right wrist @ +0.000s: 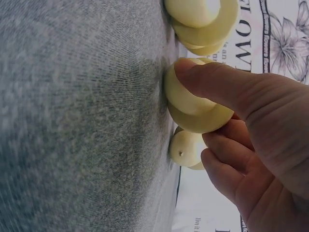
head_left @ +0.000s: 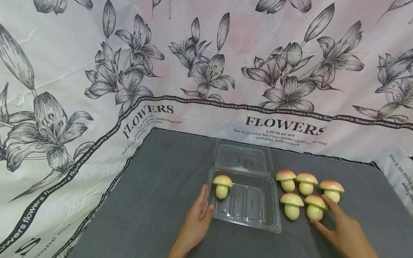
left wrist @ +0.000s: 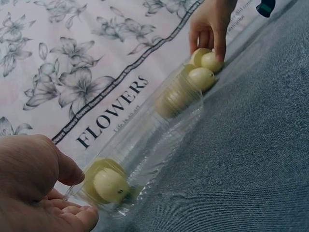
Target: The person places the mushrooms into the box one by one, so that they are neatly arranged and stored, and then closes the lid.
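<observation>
A clear plastic clamshell box [head_left: 255, 224] lies with its lid raised at the back. One toy mushroom [head_left: 222, 190], yellow with a reddish cap, lies in its left part. My left hand [head_left: 195, 222] pinches the box's left rim between thumb and fingers, seen also in the left wrist view. To the right of the box my right hand [head_left: 345, 229] grips another toy mushroom [head_left: 315, 211] on the table. In the right wrist view the thumb [right wrist: 212, 79] lies on this mushroom's stem, with fingers behind the cap.
Around the gripped mushroom lie several others on the grey cloth [head_left: 155, 193]: a mushroom [head_left: 292, 206] to its left, another mushroom [head_left: 332, 190] to its right, and two behind. A flower-printed sheet [head_left: 206, 118] rises behind the table and at its left side.
</observation>
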The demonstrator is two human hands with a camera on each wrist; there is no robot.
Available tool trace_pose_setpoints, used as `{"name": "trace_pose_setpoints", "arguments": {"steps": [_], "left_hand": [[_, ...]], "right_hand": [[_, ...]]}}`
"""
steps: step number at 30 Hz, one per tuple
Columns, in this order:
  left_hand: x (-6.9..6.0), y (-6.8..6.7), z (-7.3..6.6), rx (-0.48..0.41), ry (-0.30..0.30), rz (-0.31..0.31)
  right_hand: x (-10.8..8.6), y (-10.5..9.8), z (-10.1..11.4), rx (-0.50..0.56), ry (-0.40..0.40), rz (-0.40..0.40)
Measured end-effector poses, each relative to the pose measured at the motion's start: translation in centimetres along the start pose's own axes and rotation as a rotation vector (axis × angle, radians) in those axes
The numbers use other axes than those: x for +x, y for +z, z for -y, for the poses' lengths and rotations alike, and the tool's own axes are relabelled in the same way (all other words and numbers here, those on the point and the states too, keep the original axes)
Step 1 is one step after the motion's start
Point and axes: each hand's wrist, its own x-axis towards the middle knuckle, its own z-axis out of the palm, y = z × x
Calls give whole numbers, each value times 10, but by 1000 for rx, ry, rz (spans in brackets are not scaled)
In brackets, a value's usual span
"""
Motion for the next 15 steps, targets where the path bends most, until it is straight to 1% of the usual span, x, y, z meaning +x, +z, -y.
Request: {"name": "trace_pose_setpoints", "arguments": {"steps": [8, 15], "left_hand": [[1, -1, -1, 24, 4, 1], [0, -1, -3, 44, 14, 0]], "right_hand": [[2, 2, -1, -3, 23, 30], [4, 0, -2, -11, 46, 46]]}}
